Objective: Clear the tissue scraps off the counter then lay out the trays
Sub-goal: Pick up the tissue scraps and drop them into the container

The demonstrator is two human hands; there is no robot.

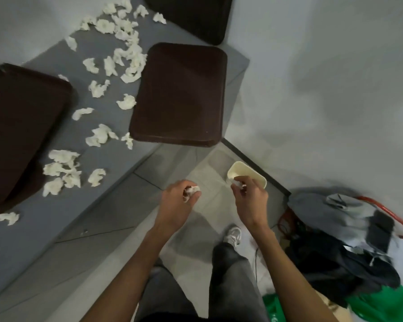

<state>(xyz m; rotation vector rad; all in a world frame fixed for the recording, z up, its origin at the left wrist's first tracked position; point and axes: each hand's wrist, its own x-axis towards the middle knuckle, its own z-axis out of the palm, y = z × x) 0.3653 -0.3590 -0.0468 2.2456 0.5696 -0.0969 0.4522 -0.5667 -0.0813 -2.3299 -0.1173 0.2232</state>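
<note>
Several white tissue scraps lie scattered over the grey counter between three dark brown trays: one at the left, one in the middle, one at the top. My left hand is off the counter's edge, over the floor, its fingers curled round a crumpled tissue scrap. My right hand pinches another tissue scrap right above a cream bin standing on the floor.
The middle tray overhangs the counter's corner. A pile of grey and dark clothes with bags, a red cord and a green bag lies on the floor at the right. My legs and a shoe are below.
</note>
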